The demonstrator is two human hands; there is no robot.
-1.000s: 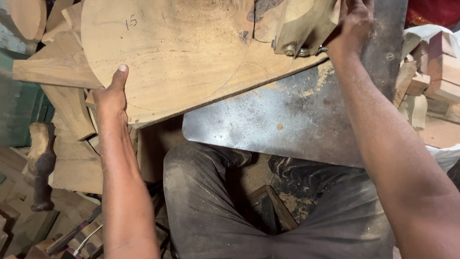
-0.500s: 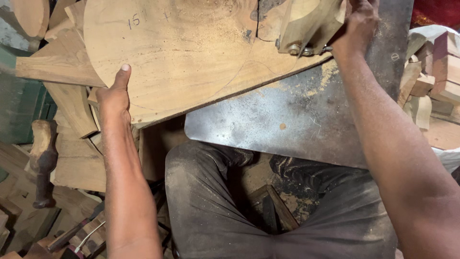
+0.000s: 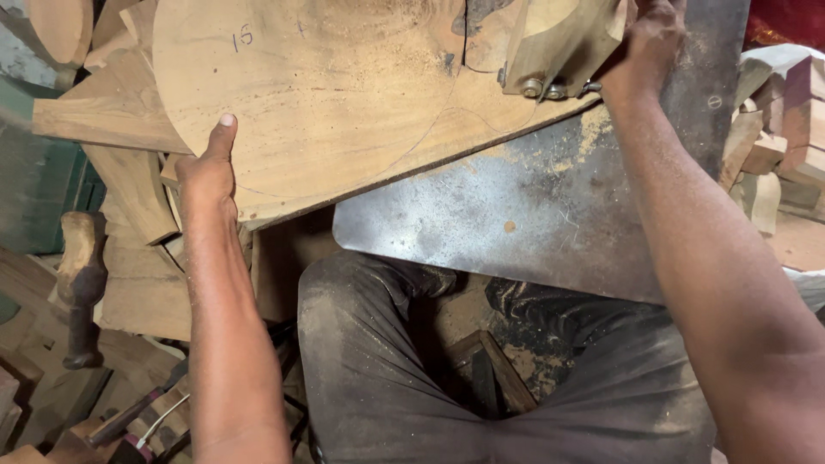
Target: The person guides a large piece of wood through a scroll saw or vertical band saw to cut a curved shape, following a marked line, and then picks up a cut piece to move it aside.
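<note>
My left hand, open, braces the board edge flat on the table; right hand grips its far side, steadying.

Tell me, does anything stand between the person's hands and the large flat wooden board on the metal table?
Nothing visible does. The left hand lies directly on the large flat wooden board at its near edge. The right hand is at its far right side, beside the wooden guide block.
</note>
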